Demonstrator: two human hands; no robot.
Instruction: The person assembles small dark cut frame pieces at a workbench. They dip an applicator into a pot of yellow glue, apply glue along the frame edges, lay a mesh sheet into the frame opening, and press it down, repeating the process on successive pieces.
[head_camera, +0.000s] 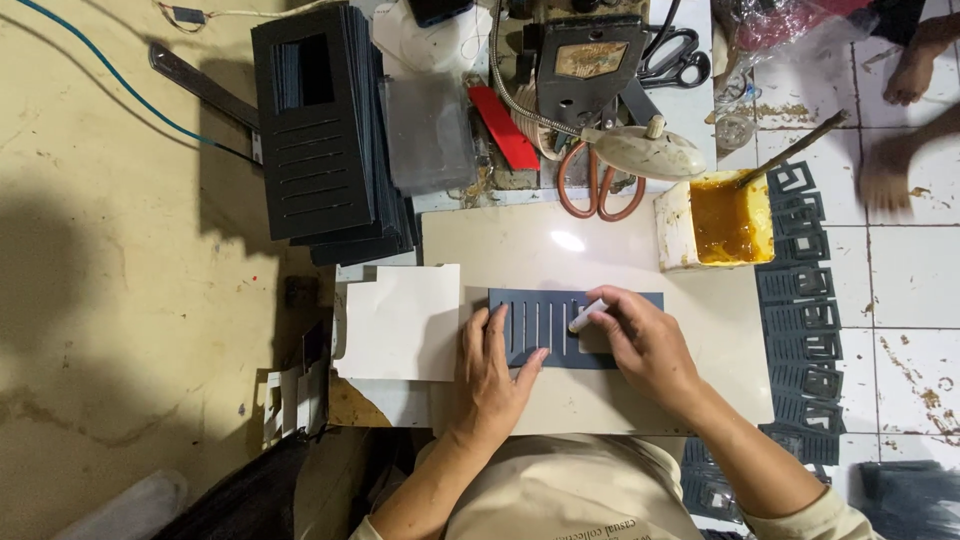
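My left hand (497, 368) lay flat with fingers spread on the near left end of the slotted grey card (560, 327), whose long axis ran left to right on the board (620, 400), while my right hand (640, 340) pinched a white marker (586, 316) over its right half.

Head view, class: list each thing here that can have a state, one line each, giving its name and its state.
slotted dark card: flat on the board, pinned by the left hand
white marker: gripped in the right hand, tip on the card
glue tub: open, stick standing in it
orange-handled scissors: lying, blades hidden
stack of dark cards: piled, uneven
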